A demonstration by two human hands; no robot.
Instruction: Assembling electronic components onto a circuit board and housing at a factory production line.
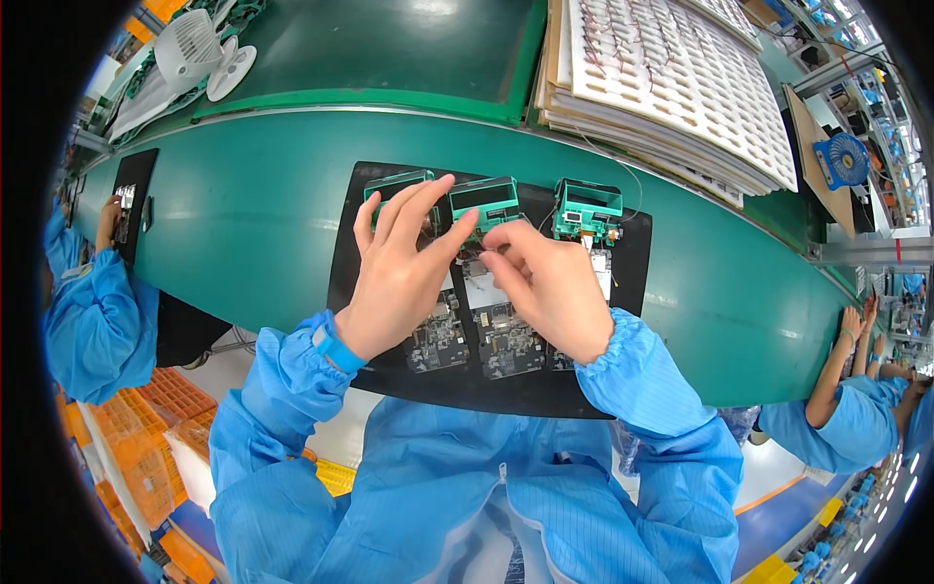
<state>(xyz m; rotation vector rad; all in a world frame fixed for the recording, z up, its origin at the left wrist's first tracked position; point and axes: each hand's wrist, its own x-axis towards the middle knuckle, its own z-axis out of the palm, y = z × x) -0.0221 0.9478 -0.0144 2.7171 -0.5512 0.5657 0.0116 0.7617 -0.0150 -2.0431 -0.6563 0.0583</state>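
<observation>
Three green plastic housings, each with a circuit board below it, lie side by side on a black mat [630, 292]. My right hand [562, 287] is at the lower edge of the middle green housing [486, 198], thumb and forefinger pinched together. What they hold is too small to name. My left hand [394, 282] reaches over the left green housing [397, 181] with fingers spread, its thumb and forefinger near the middle one. Below my hands shows the middle circuit board [508, 346], beside the left circuit board [436, 343]. The right green housing [589, 200] has a thin wire looping from it.
Stacked white foam trays [681, 97] with small wired parts stand at the back right, near a blue fan [843, 159]. A white fan [190, 51] sits at the far left. Co-workers in blue sleeves [102, 321] sit to both sides. Orange crates [136, 448] are below left.
</observation>
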